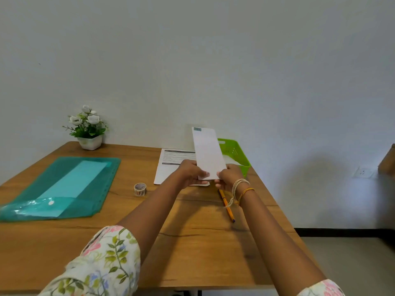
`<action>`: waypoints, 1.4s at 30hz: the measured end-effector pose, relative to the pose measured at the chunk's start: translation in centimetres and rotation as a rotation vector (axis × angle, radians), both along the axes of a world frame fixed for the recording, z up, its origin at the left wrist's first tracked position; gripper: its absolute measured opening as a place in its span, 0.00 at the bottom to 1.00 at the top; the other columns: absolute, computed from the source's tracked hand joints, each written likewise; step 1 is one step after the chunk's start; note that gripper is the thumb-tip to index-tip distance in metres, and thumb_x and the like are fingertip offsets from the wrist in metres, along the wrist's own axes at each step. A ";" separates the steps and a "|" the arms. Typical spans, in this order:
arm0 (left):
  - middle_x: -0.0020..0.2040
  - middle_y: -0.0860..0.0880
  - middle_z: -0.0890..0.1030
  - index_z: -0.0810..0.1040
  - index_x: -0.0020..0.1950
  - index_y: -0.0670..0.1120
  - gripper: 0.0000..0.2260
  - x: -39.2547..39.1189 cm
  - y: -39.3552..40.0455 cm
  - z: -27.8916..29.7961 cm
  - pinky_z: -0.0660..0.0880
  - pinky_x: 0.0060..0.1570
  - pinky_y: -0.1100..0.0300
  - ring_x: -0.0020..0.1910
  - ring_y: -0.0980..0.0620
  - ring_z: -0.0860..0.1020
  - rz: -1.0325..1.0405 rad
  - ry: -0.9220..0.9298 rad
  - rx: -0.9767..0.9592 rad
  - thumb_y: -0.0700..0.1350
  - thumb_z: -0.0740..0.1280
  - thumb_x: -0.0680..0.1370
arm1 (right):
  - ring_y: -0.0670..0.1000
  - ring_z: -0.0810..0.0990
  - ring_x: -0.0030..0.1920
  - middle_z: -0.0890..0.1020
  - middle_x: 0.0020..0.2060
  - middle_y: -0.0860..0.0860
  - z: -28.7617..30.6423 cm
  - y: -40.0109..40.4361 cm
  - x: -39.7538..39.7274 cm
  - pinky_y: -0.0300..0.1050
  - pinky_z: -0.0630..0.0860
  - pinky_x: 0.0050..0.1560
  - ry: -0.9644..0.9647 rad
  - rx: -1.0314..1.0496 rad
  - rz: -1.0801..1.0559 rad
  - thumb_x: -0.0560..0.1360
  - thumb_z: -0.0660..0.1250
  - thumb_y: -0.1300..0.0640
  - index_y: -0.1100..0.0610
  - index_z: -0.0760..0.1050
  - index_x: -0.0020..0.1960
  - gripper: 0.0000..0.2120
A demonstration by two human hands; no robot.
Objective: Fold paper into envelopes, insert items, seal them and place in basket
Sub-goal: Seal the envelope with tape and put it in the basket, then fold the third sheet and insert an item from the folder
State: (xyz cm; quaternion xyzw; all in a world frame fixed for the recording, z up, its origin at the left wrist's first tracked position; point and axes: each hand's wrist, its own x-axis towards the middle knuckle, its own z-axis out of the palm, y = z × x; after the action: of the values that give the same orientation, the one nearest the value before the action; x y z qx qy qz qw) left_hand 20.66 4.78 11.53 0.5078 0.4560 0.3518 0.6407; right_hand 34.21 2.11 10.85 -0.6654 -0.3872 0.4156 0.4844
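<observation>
White paper is what we have in hand: a long, narrow folded envelope (208,153) held upright above the far part of the wooden table (203,248), its lower end between our two hands and its top end leaning away toward the wall. A small bluish patch sits at its top corner; we cannot tell what it is. Our left hand (191,173) pinches the lower left corner with curled fingers, and our right hand (228,175) grips the lower right corner the same way, thumb side toward us.

We judge the envelope to be very light and only as stiff as its folds make it. Held by one end like this, it stands straight, so the layers give it some body, but it would crease under a hard pinch and could bend if we let one corner go. The edges near a fold are the sensible place to hold, with light pressure.

The green basket (239,153) stands just behind the envelope and to its right, near the table's far right edge, with something pale lying inside. A printed sheet (171,165) lies flat under and behind our left hand. A roll of tape (140,189) rests to the left of our hands, and a yellow pencil (226,207) lies below our right wrist.
</observation>
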 end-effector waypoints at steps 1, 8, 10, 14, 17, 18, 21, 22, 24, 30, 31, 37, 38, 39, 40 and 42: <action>0.55 0.39 0.79 0.76 0.54 0.35 0.11 0.7 0.3 0.4 0.82 0.37 0.56 0.53 0.39 0.80 0.017 -0.019 -0.003 0.27 0.68 0.73 | 0.50 0.73 0.29 0.74 0.34 0.55 0.3 0.3 0.4 0.38 0.73 0.20 0.015 0.030 -0.039 0.77 0.57 0.72 0.62 0.71 0.52 0.09; 0.46 0.39 0.79 0.76 0.44 0.35 0.07 5.5 4.8 1.1 0.81 0.32 0.60 0.42 0.44 0.80 0.117 -0.023 0.018 0.26 0.69 0.72 | 0.52 0.73 0.28 0.74 0.34 0.58 2.0 4.9 4.6 0.37 0.73 0.17 0.025 0.038 -0.157 0.76 0.57 0.73 0.69 0.71 0.60 0.13; 0.40 0.41 0.78 0.74 0.40 0.37 0.08 6.4 6.3 0.9 0.81 0.40 0.56 0.35 0.47 0.78 0.134 -0.008 0.012 0.26 0.68 0.73 | 0.53 0.74 0.27 0.75 0.34 0.60 2.1 6.4 5.5 0.39 0.72 0.17 0.001 0.012 -0.199 0.75 0.58 0.73 0.72 0.69 0.61 0.14; 0.44 0.41 0.79 0.76 0.53 0.37 0.08 8.0 9.0 -0.3 0.81 0.41 0.59 0.37 0.48 0.79 0.132 0.053 0.069 0.30 0.66 0.75 | 0.53 0.74 0.25 0.75 0.37 0.62 1.6 8.2 6.8 0.41 0.74 0.18 -0.061 -0.001 -0.234 0.74 0.61 0.73 0.72 0.69 0.59 0.13; 0.48 0.39 0.80 0.78 0.56 0.34 0.12 8.7 10.6 -1.9 0.81 0.47 0.56 0.44 0.45 0.81 0.128 0.146 0.156 0.31 0.70 0.73 | 0.53 0.75 0.25 0.74 0.31 0.59 1.3 9.0 7.2 0.42 0.77 0.22 -0.064 0.003 -0.228 0.74 0.65 0.72 0.69 0.70 0.50 0.06; 0.50 0.39 0.81 0.80 0.54 0.35 0.13 8.8 11.1 -2.4 0.80 0.52 0.52 0.48 0.44 0.81 0.135 0.180 0.183 0.31 0.72 0.70 | 0.53 0.76 0.26 0.75 0.29 0.58 1.2 9.1 7.4 0.45 0.80 0.28 -0.077 0.008 -0.230 0.73 0.67 0.71 0.69 0.70 0.46 0.05; 0.55 0.37 0.81 0.81 0.53 0.36 0.15 8.7 11.9 -3.5 0.77 0.58 0.47 0.55 0.41 0.80 0.145 0.200 0.203 0.34 0.77 0.68 | 0.57 0.80 0.32 0.76 0.29 0.58 0.6 9.5 7.7 0.56 0.82 0.43 -0.154 0.034 -0.244 0.72 0.69 0.69 0.64 0.66 0.35 0.13; 0.57 0.37 0.80 0.80 0.55 0.36 0.16 8.6 12.0 -3.7 0.77 0.59 0.47 0.56 0.41 0.79 0.144 0.191 0.206 0.35 0.77 0.68 | 0.58 0.81 0.34 0.76 0.30 0.59 0.3 9.6 7.7 0.58 0.82 0.45 -0.191 0.026 -0.251 0.71 0.68 0.70 0.63 0.66 0.33 0.13; 0.60 0.38 0.78 0.79 0.58 0.35 0.18 8.2 11.6 -3.9 0.76 0.60 0.47 0.58 0.41 0.78 0.131 0.174 0.234 0.35 0.75 0.70 | 0.59 0.83 0.37 0.79 0.31 0.60 -0.4 9.9 7.7 0.58 0.81 0.48 -0.252 0.003 -0.258 0.70 0.68 0.69 0.63 0.68 0.32 0.11; 0.59 0.42 0.80 0.81 0.60 0.44 0.14 5.9 9.2 -4.2 0.77 0.59 0.49 0.54 0.48 0.80 0.190 0.183 0.440 0.36 0.69 0.74 | 0.60 0.81 0.52 0.80 0.55 0.60 -1.9 8.8 6.8 0.53 0.78 0.55 -0.362 0.121 -0.302 0.68 0.65 0.66 0.63 0.75 0.60 0.21; 0.58 0.45 0.81 0.82 0.59 0.46 0.14 5.3 8.5 -4.3 0.76 0.58 0.53 0.53 0.50 0.80 0.213 0.223 0.496 0.37 0.67 0.75 | 0.58 0.80 0.52 0.79 0.55 0.58 -2.0 8.2 6.2 0.50 0.77 0.54 -0.395 0.194 -0.320 0.69 0.64 0.67 0.61 0.76 0.59 0.19; 0.61 0.48 0.80 0.80 0.59 0.46 0.13 -0.1 4.5 -6.3 0.71 0.58 0.60 0.61 0.51 0.76 0.243 0.444 0.641 0.37 0.65 0.77 | 0.54 0.79 0.45 0.81 0.44 0.55 -4.5 4.6 0.7 0.45 0.76 0.47 -0.520 0.467 -0.232 0.68 0.61 0.70 0.58 0.81 0.44 0.13; 0.62 0.48 0.79 0.80 0.60 0.47 0.13 -1.3 4.1 -6.8 0.70 0.60 0.59 0.62 0.50 0.75 0.243 0.495 0.651 0.37 0.65 0.77 | 0.53 0.79 0.45 0.81 0.43 0.55 -5.3 4.2 -0.4 0.43 0.75 0.47 -0.545 0.456 -0.188 0.67 0.60 0.70 0.58 0.81 0.43 0.13; 0.63 0.48 0.78 0.79 0.61 0.47 0.13 -2.4 3.8 -7.4 0.70 0.61 0.58 0.64 0.50 0.74 0.240 0.542 0.658 0.38 0.65 0.78 | 0.52 0.79 0.45 0.82 0.42 0.54 -6.1 3.9 -1.4 0.42 0.74 0.47 -0.566 0.447 -0.144 0.67 0.60 0.70 0.57 0.81 0.42 0.13; 0.63 0.48 0.78 0.78 0.62 0.46 0.13 -3.6 3.4 -8.0 0.69 0.62 0.58 0.64 0.50 0.73 0.235 0.584 0.664 0.38 0.65 0.78 | 0.52 0.79 0.46 0.81 0.42 0.54 -6.7 3.4 -2.6 0.41 0.73 0.47 -0.586 0.438 -0.101 0.68 0.61 0.70 0.57 0.81 0.41 0.13; 0.65 0.47 0.77 0.78 0.63 0.46 0.14 -5.9 2.5 -8.9 0.67 0.64 0.57 0.66 0.50 0.72 0.231 0.640 0.677 0.38 0.64 0.78 | 0.53 0.79 0.47 0.81 0.43 0.53 -7.9 2.9 -4.6 0.42 0.73 0.48 -0.631 0.430 -0.021 0.69 0.61 0.69 0.56 0.81 0.43 0.13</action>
State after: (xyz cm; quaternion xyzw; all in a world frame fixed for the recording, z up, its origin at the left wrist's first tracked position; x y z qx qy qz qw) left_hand 14.76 7.33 2.65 0.7168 0.5436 0.3753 0.2233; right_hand 29.56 4.99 2.90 -0.6476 -0.5889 0.0944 0.4742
